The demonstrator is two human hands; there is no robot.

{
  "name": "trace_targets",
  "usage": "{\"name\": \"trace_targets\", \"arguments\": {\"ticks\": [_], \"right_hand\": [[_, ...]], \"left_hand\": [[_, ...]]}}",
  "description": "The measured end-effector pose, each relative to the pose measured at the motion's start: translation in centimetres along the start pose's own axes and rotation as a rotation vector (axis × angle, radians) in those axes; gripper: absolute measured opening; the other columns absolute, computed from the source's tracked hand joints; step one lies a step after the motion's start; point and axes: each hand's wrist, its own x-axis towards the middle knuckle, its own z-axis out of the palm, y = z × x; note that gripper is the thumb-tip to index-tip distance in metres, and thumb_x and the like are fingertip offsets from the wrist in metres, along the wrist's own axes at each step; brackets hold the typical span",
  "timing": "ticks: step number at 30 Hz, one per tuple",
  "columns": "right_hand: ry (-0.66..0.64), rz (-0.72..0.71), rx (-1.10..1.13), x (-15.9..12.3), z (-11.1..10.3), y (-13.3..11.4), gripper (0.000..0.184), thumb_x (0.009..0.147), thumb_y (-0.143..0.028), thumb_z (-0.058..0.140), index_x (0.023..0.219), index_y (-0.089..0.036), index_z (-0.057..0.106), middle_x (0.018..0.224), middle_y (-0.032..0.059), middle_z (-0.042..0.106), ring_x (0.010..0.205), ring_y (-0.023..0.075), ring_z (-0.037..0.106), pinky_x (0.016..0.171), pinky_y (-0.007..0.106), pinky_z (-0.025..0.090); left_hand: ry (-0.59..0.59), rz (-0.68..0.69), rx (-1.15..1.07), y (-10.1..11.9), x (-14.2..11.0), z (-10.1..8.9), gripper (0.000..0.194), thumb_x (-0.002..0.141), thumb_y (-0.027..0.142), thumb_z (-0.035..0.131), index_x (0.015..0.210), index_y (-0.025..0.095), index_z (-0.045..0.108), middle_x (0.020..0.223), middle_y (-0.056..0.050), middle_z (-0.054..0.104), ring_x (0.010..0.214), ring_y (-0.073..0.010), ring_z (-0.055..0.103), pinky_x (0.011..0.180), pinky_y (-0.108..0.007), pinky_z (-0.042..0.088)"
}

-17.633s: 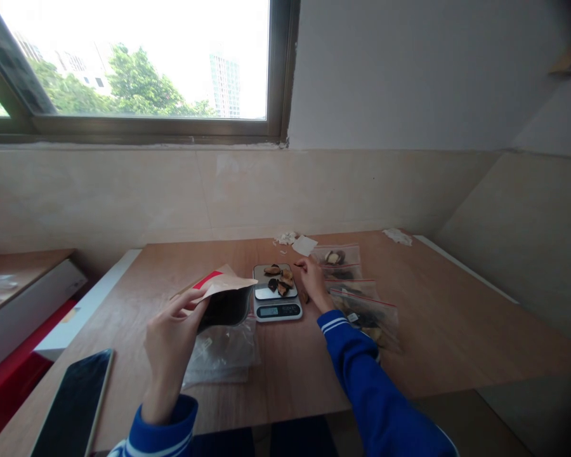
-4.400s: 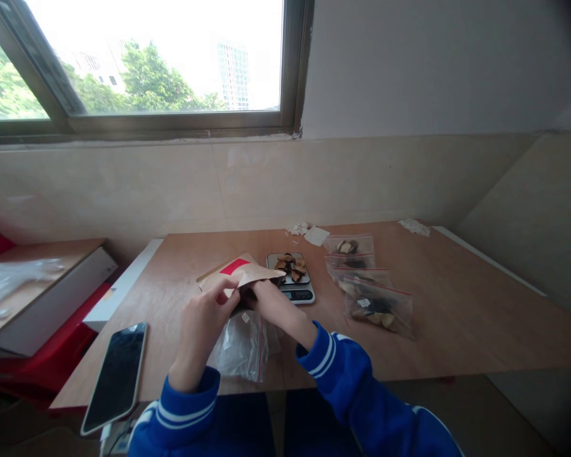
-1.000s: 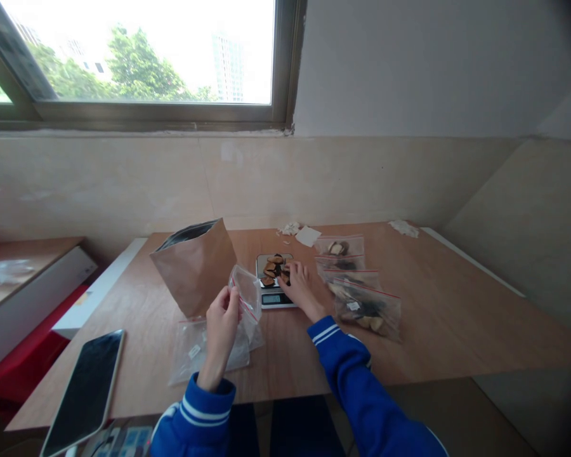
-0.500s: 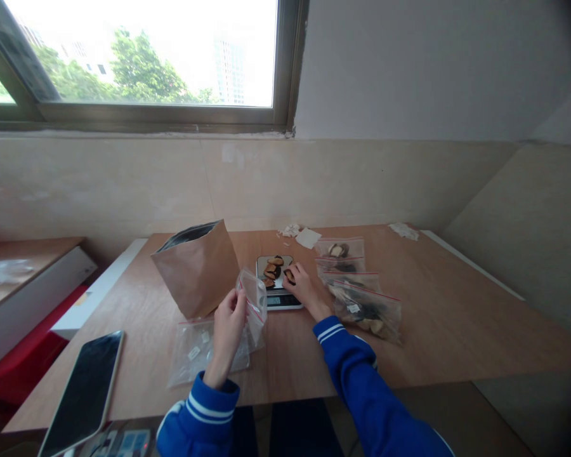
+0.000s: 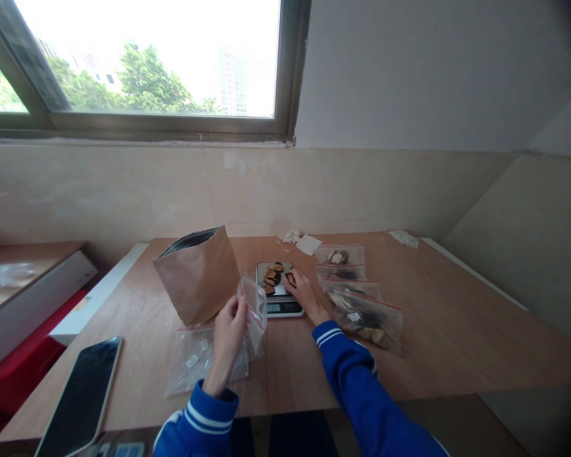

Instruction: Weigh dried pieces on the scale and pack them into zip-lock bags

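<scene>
My left hand (image 5: 230, 327) pinches the edge of a clear zip bag (image 5: 255, 303) with a red seal line, held upright in front of the scale. Over the right side of a small digital kitchen scale (image 5: 285, 309), my right hand (image 5: 308, 294) has its fingers closed on a dried mushroom piece (image 5: 291, 279). Several more brown, dark-edged dried mushroom pieces (image 5: 273, 274) lie on the scale's plate. The figures on its display are too small to read. Flat on the table, partly behind my left wrist, are clear zip bags (image 5: 183, 371) with small white labels.
A brown paper bag (image 5: 197, 279) stands open at the left. Several filled zip bags (image 5: 371, 320) overlap in a row at the right. A tablet (image 5: 83, 393) lies near the left front edge. White scraps (image 5: 308, 245) lie by the wall, below a window.
The view has tilted slightly upward, so everything sits a little lower. Both hands keep nearly the same places, and the right fingers have shifted slightly on the mushroom piece.
</scene>
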Motion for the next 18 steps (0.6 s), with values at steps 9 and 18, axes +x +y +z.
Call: {"name": "trace_targets", "arguments": {"ticks": [9, 18], "right_hand": [[0.15, 0.22, 0.401, 0.7, -3.3, -5.3, 0.03, 0.087, -0.045, 0.048, 0.095, -0.018, 0.056, 0.084, 0.0057, 0.067, 0.076, 0.0195, 0.063, 0.068, 0.028, 0.047], [-0.385, 0.242, 0.576, 0.8, -6.0, -12.9, 0.026, 0.085, -0.041, 0.055, 0.083, -0.016, 0.059, 0.078, 0.0037, 0.066, 0.07, 0.0159, 0.059, 0.06, 0.023, 0.042]], "left_hand": [[0.008, 0.015, 0.018, -0.1, 0.3, 0.4, 0.041, 0.081, 0.056, 0.049, 0.064, 0.018, 0.051, 0.049, 0.004, 0.046, 0.047, -0.0121, 0.043, 0.047, -0.022, 0.032], [0.005, 0.052, 0.166, -0.5, 0.1, 0.9, 0.038, 0.085, 0.052, 0.045, 0.072, 0.018, 0.057, 0.06, -0.001, 0.057, 0.058, -0.0161, 0.051, 0.056, -0.024, 0.033]]}}
